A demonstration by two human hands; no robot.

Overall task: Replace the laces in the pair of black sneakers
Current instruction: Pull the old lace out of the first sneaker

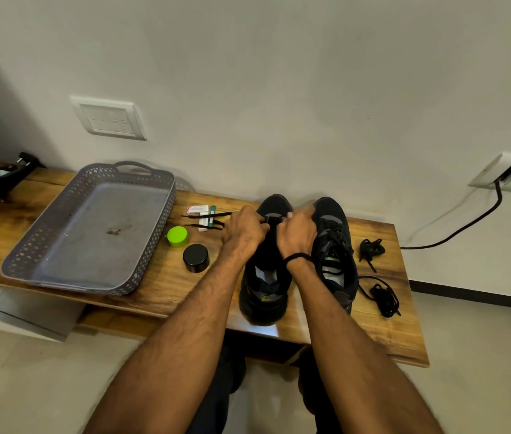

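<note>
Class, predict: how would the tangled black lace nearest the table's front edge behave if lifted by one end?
Probably floppy: the lace lies in slack loops, so it would likely dangle and uncoil. It looks thin, so probably light. On the glossy table it may slide.

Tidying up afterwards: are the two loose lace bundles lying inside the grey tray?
No: the far lace bundle and the near lace bundle lie on the bench beside the sneakers, outside the tray.
</note>
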